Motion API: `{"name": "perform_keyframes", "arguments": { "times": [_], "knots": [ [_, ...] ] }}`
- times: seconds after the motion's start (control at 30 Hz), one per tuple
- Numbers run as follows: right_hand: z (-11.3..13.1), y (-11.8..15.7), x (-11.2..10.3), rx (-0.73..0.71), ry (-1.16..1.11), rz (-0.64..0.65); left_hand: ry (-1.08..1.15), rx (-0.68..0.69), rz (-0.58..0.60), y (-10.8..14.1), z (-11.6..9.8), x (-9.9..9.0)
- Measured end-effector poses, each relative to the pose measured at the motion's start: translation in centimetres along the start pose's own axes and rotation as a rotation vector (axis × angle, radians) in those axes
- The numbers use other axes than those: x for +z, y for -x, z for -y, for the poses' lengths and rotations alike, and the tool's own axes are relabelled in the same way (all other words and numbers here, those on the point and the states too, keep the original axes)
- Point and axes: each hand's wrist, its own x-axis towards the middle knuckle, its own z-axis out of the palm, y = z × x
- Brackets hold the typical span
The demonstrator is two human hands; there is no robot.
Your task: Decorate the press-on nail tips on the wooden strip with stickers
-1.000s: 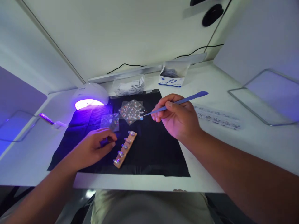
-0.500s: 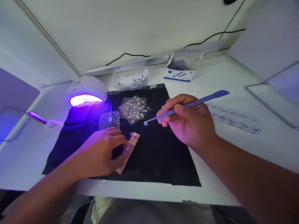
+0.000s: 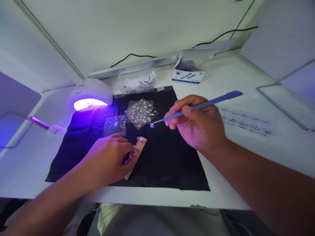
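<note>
In my right hand [image 3: 197, 121] is a slim purple tool [image 3: 209, 103], held like a pen. At its pointed tip hangs a small light-blue and white sticker [image 3: 152, 125], over the black cloth [image 3: 167, 157]. My left hand [image 3: 113, 160] has its thumb and fingers closed around the side of a light wooden strip [image 3: 141, 144] that bears small clear pieces. Just above my left hand lies a clear sticker sheet [image 3: 115, 125]. Behind the wooden strip, more sticker sheets [image 3: 141, 113] overlap on the cloth.
A white lamp [image 3: 91, 90] glows violet at the left rear. Beside it stand a clear plastic box [image 3: 137, 82] and an open alcohol pads box [image 3: 189, 74]. Clear strips [image 3: 246, 123] lie at the right, near a metal stand [image 3: 275, 101]. A purple-lit pen-like item [image 3: 39, 122] is far left.
The view has shifted slightly. The thumb and fingers of my left hand have moved closer together at the wooden strip. My right hand still holds the tool, with the sticker at its tip.
</note>
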Motion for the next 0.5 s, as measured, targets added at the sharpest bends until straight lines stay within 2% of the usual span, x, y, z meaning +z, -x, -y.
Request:
{"name": "perform_keyframes", "arguments": {
  "times": [0.5],
  "knots": [
    [0.09,0.30,0.26,-0.017,0.009,0.009,-0.138,-0.072,-0.031,0.43,-0.42,0.66]
  ]
}}
